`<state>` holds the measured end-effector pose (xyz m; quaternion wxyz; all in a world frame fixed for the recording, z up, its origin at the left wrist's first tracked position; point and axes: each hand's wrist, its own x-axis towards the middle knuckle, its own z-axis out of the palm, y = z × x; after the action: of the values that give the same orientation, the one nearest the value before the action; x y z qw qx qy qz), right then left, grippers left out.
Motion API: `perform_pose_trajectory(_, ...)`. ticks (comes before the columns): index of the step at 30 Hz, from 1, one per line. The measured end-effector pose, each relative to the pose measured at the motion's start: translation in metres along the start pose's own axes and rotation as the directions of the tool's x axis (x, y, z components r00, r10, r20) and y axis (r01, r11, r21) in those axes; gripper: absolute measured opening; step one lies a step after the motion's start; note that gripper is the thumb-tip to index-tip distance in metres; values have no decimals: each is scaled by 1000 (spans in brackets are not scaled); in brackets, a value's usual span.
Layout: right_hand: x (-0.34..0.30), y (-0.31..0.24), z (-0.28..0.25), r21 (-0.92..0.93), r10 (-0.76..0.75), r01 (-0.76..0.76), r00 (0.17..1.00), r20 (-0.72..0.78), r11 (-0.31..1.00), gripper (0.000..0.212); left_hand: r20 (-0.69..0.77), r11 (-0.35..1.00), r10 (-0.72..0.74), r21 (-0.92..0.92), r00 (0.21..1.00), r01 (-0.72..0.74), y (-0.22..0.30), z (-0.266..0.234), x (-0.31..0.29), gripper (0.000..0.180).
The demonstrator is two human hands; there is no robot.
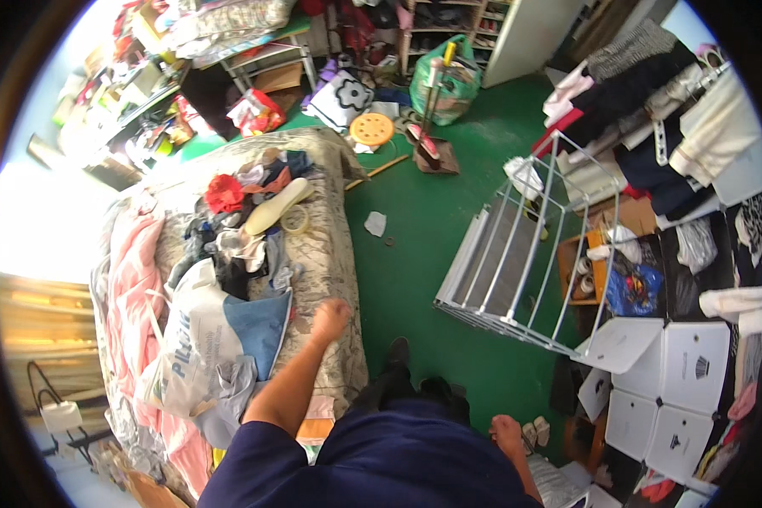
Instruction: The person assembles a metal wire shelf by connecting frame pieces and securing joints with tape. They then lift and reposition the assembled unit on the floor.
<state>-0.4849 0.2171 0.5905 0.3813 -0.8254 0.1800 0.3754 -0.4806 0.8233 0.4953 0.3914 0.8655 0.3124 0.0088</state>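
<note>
Two hands: both are showing in the head view, one over the bed, one down by the person's side.
Left hand (330, 319): it is reaching out over the near edge of the bed (326, 254), fingers curled loosely and grasping nothing.
Nearest things: a blue cloth (258, 326) is lying just left of the left hand, overlapping a white printed plastic bag (186, 339).
Right hand (508, 434): it is hanging low by the person's hip above the green floor (415, 254); whether its fingers are clenched or released, I cannot tell.
Bed load: a heap of clothes is sitting farther up, with a red cloth (223, 193), a pale shoe insole (277, 206) and a roll of tape (295, 220) touching the insole's lower end.
Pink blanket (135, 279): it is running along the bed's left side.
Floor: a white wire rack (525, 254) is leaning tilted to the right of the bed, well apart from both hands.
</note>
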Motion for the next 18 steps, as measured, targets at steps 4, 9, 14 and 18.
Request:
perform_pose_trajectory(4, 3, 29, -1, 35, -27, 30, 996, -85, 999, 30, -175, 952, 264, 208, 948, -226, -30, -58, 98, 29)
perform_pose_trajectory(9, -23, 23, -22, -35, -18, 11, 980, -198, 999, 33, -177, 911, 275, 363, 945, -197, -46, -109, 183, 44)
perform_pose_trajectory(14, -49, 39, -23, 36, -1, 11, 967, -256, 999, 26, 102, 910, 86, 397, 991, -119, -80, -125, 216, 50)
perform_pose_trajectory(18, -77, 51, -22, 56, 66, -52, 952, -298, 997, 28, 152, 884, 129, 430, 980, -184, -82, -104, 218, 47)
